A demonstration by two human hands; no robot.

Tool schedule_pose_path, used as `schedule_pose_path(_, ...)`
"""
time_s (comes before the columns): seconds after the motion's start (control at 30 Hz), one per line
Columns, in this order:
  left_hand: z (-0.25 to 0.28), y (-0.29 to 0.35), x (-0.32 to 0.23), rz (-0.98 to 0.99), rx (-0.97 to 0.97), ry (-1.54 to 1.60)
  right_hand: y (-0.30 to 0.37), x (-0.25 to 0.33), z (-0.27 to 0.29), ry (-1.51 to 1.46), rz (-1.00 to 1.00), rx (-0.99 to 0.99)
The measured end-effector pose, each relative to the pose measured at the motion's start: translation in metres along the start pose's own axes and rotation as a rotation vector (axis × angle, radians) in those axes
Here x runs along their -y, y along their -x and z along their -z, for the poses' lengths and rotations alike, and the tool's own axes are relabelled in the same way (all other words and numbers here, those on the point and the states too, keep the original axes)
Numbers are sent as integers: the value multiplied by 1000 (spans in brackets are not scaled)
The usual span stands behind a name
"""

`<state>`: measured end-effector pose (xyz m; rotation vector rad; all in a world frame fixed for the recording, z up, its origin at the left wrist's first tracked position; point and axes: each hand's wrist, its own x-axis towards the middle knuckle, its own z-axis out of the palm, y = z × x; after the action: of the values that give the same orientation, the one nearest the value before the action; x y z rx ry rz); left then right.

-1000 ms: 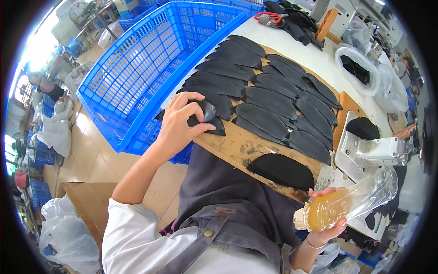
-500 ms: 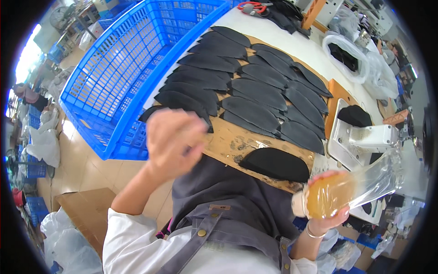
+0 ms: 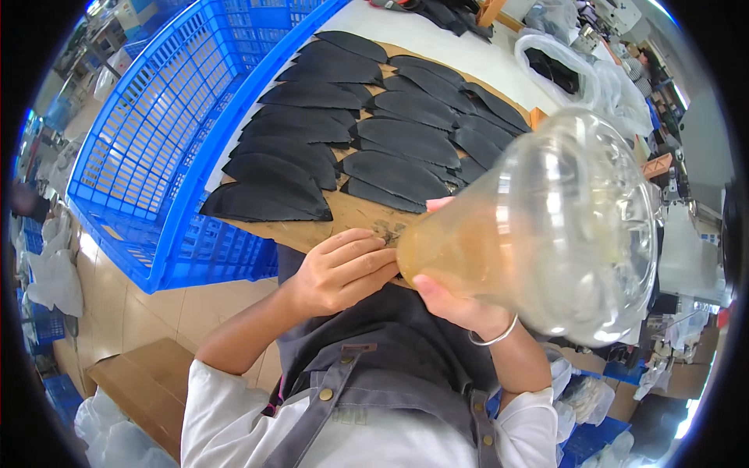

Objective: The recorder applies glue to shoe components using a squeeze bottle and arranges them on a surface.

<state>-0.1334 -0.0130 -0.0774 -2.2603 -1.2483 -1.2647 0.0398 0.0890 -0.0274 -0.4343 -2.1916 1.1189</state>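
Note:
A clear plastic bottle (image 3: 499, 234) with yellowish liquid lies tilted in front of me, its wide base raised toward the upper right. My right hand (image 3: 460, 308) grips it low on the narrow end, thumb and fingers around its sides. Against that narrow end rest the bent, closed fingers of my left hand (image 3: 347, 269); they hide the cap. Behind both hands, overlapping black curved fabric-like pieces (image 3: 406, 140) lie in rows on a brown board (image 3: 312, 229). One piece (image 3: 269, 191) is nearest my left hand.
A large blue plastic basket (image 3: 164, 265) stands left of the board. A white tabletop (image 3: 390, 27) extends behind it. Beyond the bottle, an open clear bag (image 3: 538, 47) holds dark material. A flattened cardboard sheet (image 3: 148, 382) lies on the floor at lower left.
My right hand has brought the bottle left and up from the right side, in front of the board. My left hand has moved down and right to its narrow end.

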Motion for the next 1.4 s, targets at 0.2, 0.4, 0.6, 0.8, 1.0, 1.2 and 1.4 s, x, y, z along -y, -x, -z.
schedule_pose_path(0.2, -6, 3, 1, 84, 30, 96, 19, 3, 9, 503, 116, -24)
schedule_pose_path(0.4, -4, -2, 1, 54, 17, -12, 54, 15, 59, 244, -286, -403)
schedule_pose_path(0.6, -5, -5, 1, 80, -8, 52, 72, 23, 78, 288, -176, -717)
schedule_pose_path(0.8, 0, -11, 0, 77, 25, 70, 45, -25, -8, -238, -49, -312)
schedule_pose_path(1.0, 3, -1, -2, 84, 61, 67, 55, -15, 10, 97, -138, -79)
schedule_pose_path(1.2, 0, -12, -7, 127, 90, -34, 82, 8, 77, 128, -526, -542)
schedule_pose_path(1.4, 9, -45, -14, 275, 281, 38, 117, 3, 121, 286, -181, -848)
